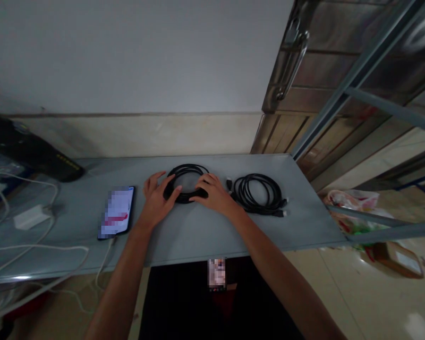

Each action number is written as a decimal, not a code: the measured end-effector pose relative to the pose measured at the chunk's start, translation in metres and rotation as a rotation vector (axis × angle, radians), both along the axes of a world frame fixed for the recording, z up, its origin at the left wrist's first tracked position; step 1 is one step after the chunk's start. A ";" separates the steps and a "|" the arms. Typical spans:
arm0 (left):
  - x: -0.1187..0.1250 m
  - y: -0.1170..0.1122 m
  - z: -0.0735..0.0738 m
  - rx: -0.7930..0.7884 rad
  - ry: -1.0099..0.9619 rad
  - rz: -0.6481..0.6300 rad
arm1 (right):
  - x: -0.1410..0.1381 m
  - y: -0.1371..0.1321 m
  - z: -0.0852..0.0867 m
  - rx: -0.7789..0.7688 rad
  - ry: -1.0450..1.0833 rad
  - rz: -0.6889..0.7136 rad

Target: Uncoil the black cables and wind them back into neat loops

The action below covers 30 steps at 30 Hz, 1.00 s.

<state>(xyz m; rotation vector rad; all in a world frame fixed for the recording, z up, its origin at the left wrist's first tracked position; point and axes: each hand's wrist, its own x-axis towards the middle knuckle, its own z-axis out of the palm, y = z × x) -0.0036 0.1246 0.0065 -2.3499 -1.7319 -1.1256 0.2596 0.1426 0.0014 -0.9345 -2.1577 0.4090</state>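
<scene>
A coiled black cable (pixel 187 166) lies on the grey shelf between my two hands. My left hand (pixel 157 196) grips the coil's left side, with thumb and index finger around it and the other fingers bent outward. On the coil's right side my right hand (pixel 212 191) is closed, its fingers over the loops and its thumb low at the front. Parts of the loops are hidden under the fingers. A second coiled black cable (pixel 258 208) rests just to the right, apart from my hands, with its plugs (pixel 279 213) showing.
Left of my hands a phone (pixel 116 212) lies on the grey shelf (pixel 198 236), a white cable plugged into it. Farther left are a white adapter (pixel 31 217), loose white cables and a dark cylindrical object (pixel 35 151). Metal uprights (pixel 354 75) stand on the right.
</scene>
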 end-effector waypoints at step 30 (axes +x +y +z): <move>0.022 -0.011 0.021 0.151 -0.139 -0.094 | 0.156 -0.120 -0.010 0.123 -0.242 -0.530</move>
